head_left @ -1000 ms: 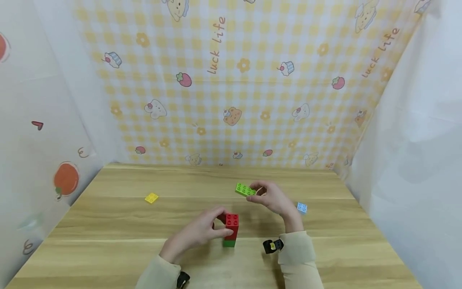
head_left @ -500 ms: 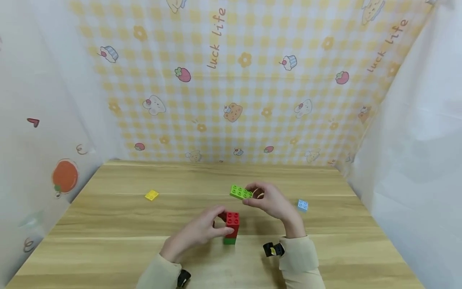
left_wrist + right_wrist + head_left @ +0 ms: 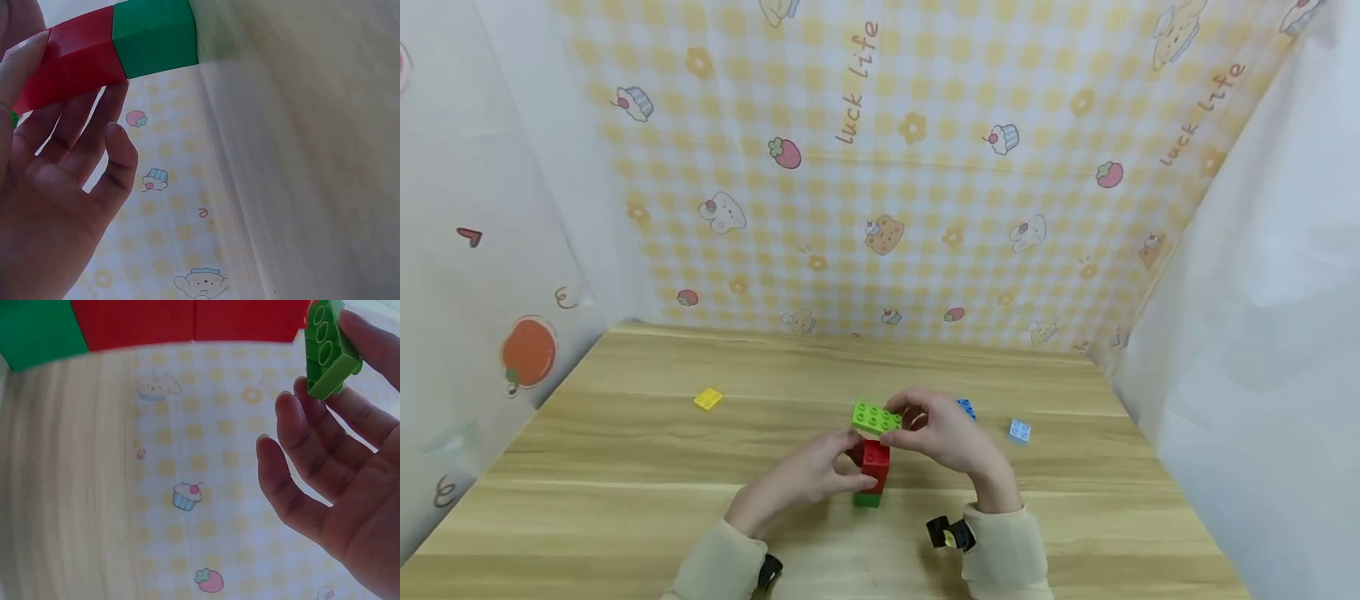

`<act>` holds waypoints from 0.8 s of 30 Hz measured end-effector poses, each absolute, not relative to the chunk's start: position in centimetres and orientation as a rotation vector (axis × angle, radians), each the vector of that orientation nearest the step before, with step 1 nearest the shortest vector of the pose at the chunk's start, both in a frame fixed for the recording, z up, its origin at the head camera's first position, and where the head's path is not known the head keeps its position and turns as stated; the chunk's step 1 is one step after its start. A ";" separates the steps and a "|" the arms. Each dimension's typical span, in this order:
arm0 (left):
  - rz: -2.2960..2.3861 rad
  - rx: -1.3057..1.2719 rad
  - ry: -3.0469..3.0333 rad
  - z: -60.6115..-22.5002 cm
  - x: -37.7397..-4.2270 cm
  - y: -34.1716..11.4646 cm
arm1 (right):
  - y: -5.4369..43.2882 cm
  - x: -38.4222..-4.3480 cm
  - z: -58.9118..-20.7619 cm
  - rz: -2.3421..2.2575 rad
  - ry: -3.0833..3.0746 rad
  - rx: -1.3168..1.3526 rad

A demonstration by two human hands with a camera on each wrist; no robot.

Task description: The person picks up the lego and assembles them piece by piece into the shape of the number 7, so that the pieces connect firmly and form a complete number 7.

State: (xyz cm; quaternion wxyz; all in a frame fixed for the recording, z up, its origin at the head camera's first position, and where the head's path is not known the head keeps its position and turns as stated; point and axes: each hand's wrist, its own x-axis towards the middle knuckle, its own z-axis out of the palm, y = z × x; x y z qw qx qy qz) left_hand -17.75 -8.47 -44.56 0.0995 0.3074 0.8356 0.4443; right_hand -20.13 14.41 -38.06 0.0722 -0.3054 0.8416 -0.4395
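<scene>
A short tower of toy building bricks stands on the table, with a green brick point(image 3: 867, 500) at the bottom and red bricks point(image 3: 876, 471) above it. My left hand point(image 3: 808, 471) grips the red part between thumb and fingers. Close over the tower's top, my right hand point(image 3: 943, 429) pinches a light green brick point(image 3: 874, 418) by its right end, studs up. In the right wrist view the hollow underside of that light green brick point(image 3: 325, 344) faces the top red brick point(image 3: 250, 319), right at its edge.
Behind the right hand lies a dark blue brick point(image 3: 966, 407), partly hidden. Further right is a light blue brick point(image 3: 1019, 431), and a flat yellow brick point(image 3: 708, 398) lies at the left. A patterned cloth point(image 3: 820, 250) hangs behind the wooden table point(image 3: 625, 467).
My right hand has carried the light green brick left and toward me, over the red tower. The dark blue brick has come into view behind it. My left hand keeps its grip.
</scene>
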 end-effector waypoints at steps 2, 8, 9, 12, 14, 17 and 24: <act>1.342 0.895 2.450 -44.5 -17.6 -8.5 | 14.1 -19.7 -38.4 -1.304 2.523 -0.924; 1.365 0.852 2.439 -44.5 -17.5 -8.4 | 14.0 -19.0 -38.7 -1.264 2.532 -0.894; 1.362 0.850 2.439 -44.6 -17.5 -8.4 | 14.0 -18.9 -38.7 -1.263 2.535 -0.893; 1.371 0.840 2.433 -44.8 -17.4 -8.4 | 14.0 -18.7 -38.7 -1.265 2.537 -0.910; 1.384 0.832 2.435 -44.8 -17.4 -8.5 | 13.8 -18.6 -38.6 -1.263 2.536 -0.938; 1.395 0.822 2.425 -44.9 -17.4 -8.4 | 13.8 -18.6 -38.6 -1.256 2.526 -0.952; 1.401 0.817 2.409 -45.0 -17.7 -8.3 | 14.0 -18.5 -38.5 -1.202 2.559 -0.950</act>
